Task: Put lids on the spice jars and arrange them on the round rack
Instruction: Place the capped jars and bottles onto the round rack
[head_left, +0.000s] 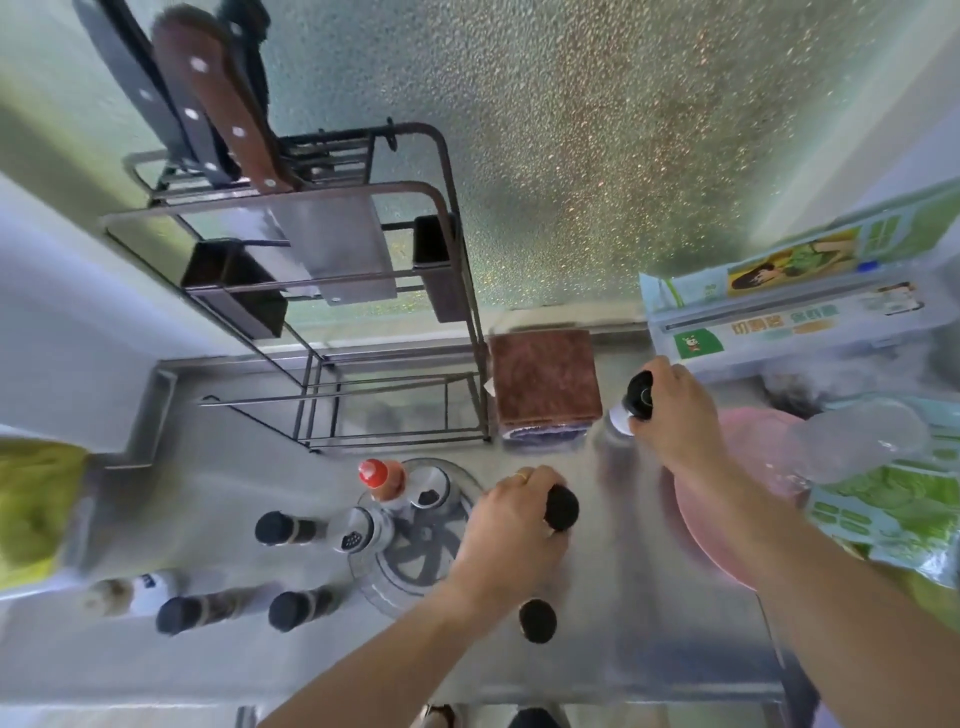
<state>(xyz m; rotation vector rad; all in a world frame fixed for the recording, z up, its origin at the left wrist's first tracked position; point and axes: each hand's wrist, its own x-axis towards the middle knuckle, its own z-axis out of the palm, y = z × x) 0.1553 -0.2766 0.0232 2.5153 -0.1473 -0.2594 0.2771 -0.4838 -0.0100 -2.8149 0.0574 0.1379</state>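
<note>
My left hand (511, 525) grips a spice jar with a black lid (561, 507) just right of the round rack (415, 561). My right hand (675, 410) holds a black lid (640, 396) on top of a jar (621, 415) near the brown cloth. On the rack stand a red-capped bottle (382, 478) and two silver-topped shakers (428, 488) (358, 532). Three black-lidded jars (283, 527) (195, 613) (301, 608) stand left of the rack. Another black-lidded jar (537, 621) stands near my left forearm.
A metal knife rack (322, 322) with knives stands at the back left. A folded brown cloth (545, 379) lies behind my hands. A pink plate (727, 519), plastic bags (883, 499) and a wrap box (779, 306) crowd the right. A white bottle (130, 592) lies at the left.
</note>
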